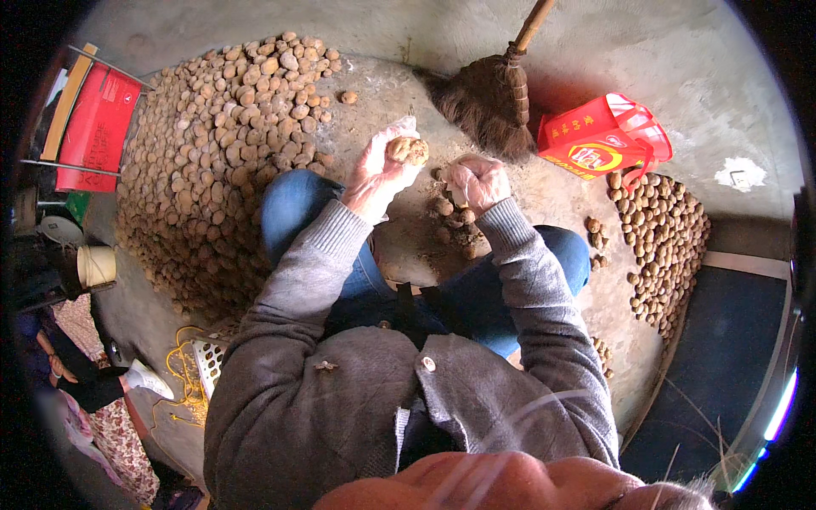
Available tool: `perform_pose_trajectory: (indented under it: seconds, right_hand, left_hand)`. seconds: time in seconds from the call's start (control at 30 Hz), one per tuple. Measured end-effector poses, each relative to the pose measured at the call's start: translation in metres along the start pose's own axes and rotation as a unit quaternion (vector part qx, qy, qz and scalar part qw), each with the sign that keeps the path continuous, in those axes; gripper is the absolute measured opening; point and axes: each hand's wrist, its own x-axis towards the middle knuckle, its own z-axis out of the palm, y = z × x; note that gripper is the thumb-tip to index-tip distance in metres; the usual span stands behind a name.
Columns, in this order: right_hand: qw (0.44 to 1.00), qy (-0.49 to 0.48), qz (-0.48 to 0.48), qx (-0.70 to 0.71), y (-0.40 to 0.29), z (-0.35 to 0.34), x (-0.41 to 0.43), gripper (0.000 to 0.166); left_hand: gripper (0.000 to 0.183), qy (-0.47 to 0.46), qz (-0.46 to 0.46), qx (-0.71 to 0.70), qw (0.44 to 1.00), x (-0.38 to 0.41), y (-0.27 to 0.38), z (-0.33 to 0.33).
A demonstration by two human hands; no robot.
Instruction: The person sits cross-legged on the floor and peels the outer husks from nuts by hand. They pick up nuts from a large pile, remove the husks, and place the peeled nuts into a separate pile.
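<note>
My left hand (381, 171), in a thin clear plastic glove, holds a round tan tuber-like piece (408, 151) between thumb and fingers. To its right, my right hand (478, 182), gloved the same way, is curled up with the fingers bent in; whether something small is inside it cannot be seen. Just below and left of that hand, a small cluster of dirty brown round pieces (460, 224) lies on the concrete floor between my knees. A large heap of similar pieces (210, 159) spreads at the left, and a smaller pile (660, 236) lies at the right.
A fiber broom (488, 95) leans at the wall beside a red printed bag (593, 140). A dark panel (701, 357) stands at the right. At left are a red sheet (99, 127), a white perforated crate (208, 363), a yellow cord (172, 370) and a seated person (76, 376).
</note>
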Motion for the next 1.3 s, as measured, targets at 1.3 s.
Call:
perform_pose_trajectory:
  seconds: [1.3]
  right_hand:
    - [0.971,0.016,-0.164,-0.175,-0.007,0.001,-0.057,0.013]
  left_hand:
    - [0.060,-0.036,0.220,0.492,0.841,-0.026,-0.033,-0.023]
